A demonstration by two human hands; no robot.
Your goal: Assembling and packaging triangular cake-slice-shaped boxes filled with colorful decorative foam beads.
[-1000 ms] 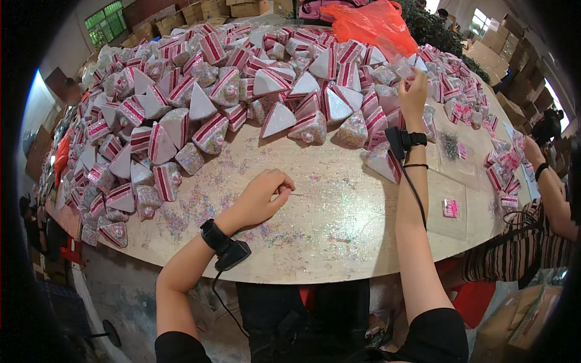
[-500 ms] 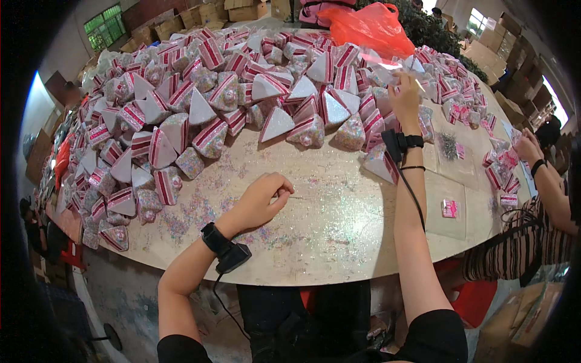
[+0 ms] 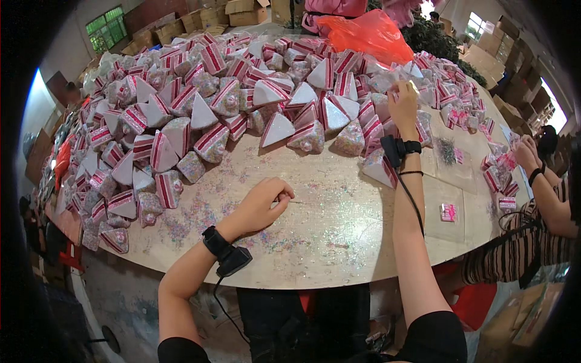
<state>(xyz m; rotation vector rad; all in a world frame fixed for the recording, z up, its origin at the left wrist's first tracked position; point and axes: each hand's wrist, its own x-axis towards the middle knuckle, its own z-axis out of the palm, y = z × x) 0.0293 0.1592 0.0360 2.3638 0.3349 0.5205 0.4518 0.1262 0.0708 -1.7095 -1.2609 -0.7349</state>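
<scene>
Round wooden table (image 3: 339,230), surface speckled with small coloured bits. Far half buried under a heap of triangular packets (image 3: 200,103), pink-and-white striped, some clear with coloured filling. Orange plastic bag (image 3: 363,33) at the far edge behind the heap. Co-worker's hand (image 3: 525,156) at right, beside more packets. Right hand (image 3: 404,104) reaches well forward into the heap, fingers closed on a clear packet (image 3: 387,81). Left hand (image 3: 261,202) rests on bare tabletop, fingers pinched narrow; contents cannot be told. Small pink item (image 3: 448,212) lies apart.
</scene>
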